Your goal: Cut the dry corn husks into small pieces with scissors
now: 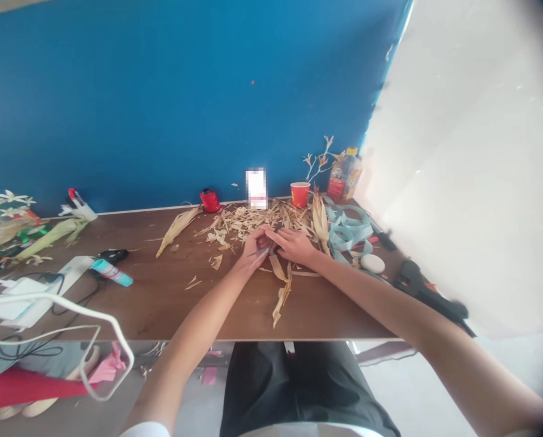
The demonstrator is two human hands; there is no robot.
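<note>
Scissors (264, 253) gripped in the right hand (295, 246) could slip and nick the left hand (255, 240) (hold unclear), blades near its wrist.

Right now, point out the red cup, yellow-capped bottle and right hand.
Red cup (300, 195), head view: outer wall.
Yellow-capped bottle (344, 178), head view: body.
Right hand (295, 245), head view: back of hand.

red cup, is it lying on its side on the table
No, the red cup stands upright near the blue wall, with its open rim facing up.
</note>
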